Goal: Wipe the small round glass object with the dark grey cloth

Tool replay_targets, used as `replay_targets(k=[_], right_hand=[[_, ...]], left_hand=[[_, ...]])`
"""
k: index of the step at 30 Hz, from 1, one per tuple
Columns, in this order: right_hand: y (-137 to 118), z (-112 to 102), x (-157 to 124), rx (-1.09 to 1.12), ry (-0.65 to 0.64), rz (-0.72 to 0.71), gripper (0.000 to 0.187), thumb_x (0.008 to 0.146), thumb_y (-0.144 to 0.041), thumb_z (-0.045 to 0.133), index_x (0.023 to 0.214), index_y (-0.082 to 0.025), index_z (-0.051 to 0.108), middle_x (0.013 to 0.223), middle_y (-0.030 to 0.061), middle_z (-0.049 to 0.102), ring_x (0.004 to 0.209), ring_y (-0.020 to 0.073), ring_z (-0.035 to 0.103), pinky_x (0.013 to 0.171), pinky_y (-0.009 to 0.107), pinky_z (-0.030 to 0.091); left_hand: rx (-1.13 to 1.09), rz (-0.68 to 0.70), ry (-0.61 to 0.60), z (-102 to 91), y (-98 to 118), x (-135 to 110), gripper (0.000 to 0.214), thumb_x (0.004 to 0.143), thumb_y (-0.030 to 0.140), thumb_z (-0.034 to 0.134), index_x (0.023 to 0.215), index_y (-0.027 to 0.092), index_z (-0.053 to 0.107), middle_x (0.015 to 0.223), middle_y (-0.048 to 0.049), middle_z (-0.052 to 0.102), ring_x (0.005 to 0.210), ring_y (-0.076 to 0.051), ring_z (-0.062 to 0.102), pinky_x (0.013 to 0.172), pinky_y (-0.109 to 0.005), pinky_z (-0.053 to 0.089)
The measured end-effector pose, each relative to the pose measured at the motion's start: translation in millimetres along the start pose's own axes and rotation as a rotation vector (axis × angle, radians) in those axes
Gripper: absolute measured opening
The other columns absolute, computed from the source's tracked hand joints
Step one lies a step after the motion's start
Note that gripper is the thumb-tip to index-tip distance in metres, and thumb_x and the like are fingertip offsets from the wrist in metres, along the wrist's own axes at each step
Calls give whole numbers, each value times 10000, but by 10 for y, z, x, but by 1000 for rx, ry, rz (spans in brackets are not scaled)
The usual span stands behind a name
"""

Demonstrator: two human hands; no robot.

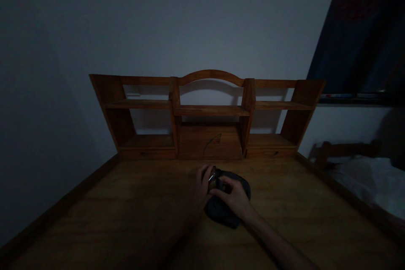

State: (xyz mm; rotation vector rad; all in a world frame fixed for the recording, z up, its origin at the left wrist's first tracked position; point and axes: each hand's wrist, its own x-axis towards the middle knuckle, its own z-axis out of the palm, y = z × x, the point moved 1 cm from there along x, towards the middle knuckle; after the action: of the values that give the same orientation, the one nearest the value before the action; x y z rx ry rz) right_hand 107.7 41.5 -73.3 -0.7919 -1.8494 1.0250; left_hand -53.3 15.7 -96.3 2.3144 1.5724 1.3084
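Near the middle of the wooden desk lies a dark, soft-looking pouch or cloth (223, 214). Over its left part is a small shiny object (213, 180) with brownish and metallic parts; the dim light hides its kind. My left hand (201, 186) wraps its fingers round the object's left side. From the right, my right hand (236, 197) reaches over the dark pouch, thumb and forefinger pinched at the object's right edge. The fingers cover part of the object, and both forearms come in from the bottom.
A wooden shelf unit (211, 111) with side compartments stands along the desk's (142, 215) back, against a pale wall. A thin dark cord (211, 140) hangs at its middle panel. Raised wooden edges border the desk. White bedding (370, 181) and a dark window (363, 33) are at the right.
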Motion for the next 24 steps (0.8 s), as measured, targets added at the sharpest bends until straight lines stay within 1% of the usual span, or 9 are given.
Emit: replay_targets(k=[4,7,11,13,14,16,18,21,24], right_hand=[[-10,-48,-7,-61,35,-52,225,809,-363,726,968,-208,686,912,7,700,836,199,630,748,288,469],[20,-118,-5,-179,42,-175,193,850,-318,690,1009,-215,658,955,28,693,879,212,630,779,309,476],[70,-187,-22,-415,-51,-439,183,906,-237,600,1084,-210,629,1053,83,676,993,251,607,890,377,463],[86,-195,-29,-466,-101,-508,222,917,-203,569,1134,-208,618,1099,99,667,1038,256,594,927,393,452],[91,-194,-28,-455,-116,-516,233,918,-192,564,1144,-208,616,1102,99,666,1040,251,595,923,387,457],[97,-184,-15,-379,-131,-487,225,908,-192,588,1127,-215,632,1073,83,676,1017,234,605,891,360,470],[101,-172,8,-273,-122,-399,193,875,-226,652,1067,-222,665,1024,59,689,976,224,619,858,337,477],[101,-163,44,-125,-115,-174,228,785,-304,759,989,-217,703,949,27,703,902,218,630,801,313,478],[86,-160,59,95,-182,28,318,701,-336,819,974,-207,719,902,7,705,836,204,629,746,294,475]], left_hand=[[-68,-5,48,-2,21,47,725,837,347,625,1462,251,271,1411,-124,338,1314,-273,393,1095,-454,376],[-145,13,86,17,23,86,776,775,356,695,1433,223,306,1396,-139,373,1304,-285,405,1091,-470,377],[-215,0,66,50,-59,102,853,742,348,729,1448,214,269,1393,-140,419,1303,-287,415,1091,-484,375],[-208,-5,75,58,-115,102,881,719,383,757,1441,215,281,1382,-137,437,1287,-286,434,1091,-486,379],[-195,-7,87,59,-137,101,885,705,399,770,1431,213,299,1375,-137,443,1278,-289,443,1088,-487,384],[-160,-23,110,52,-157,97,875,684,394,787,1412,210,337,1357,-136,454,1258,-295,462,1074,-486,404],[-114,-38,108,32,-140,88,824,710,317,764,1416,222,349,1358,-127,450,1259,-291,465,1067,-479,415],[-31,-26,59,-24,-70,67,782,774,176,660,1462,279,301,1403,-105,410,1301,-274,430,1069,-467,419],[55,22,4,-101,12,46,792,815,117,566,1499,324,223,1466,-89,348,1351,-266,373,1066,-455,425]])
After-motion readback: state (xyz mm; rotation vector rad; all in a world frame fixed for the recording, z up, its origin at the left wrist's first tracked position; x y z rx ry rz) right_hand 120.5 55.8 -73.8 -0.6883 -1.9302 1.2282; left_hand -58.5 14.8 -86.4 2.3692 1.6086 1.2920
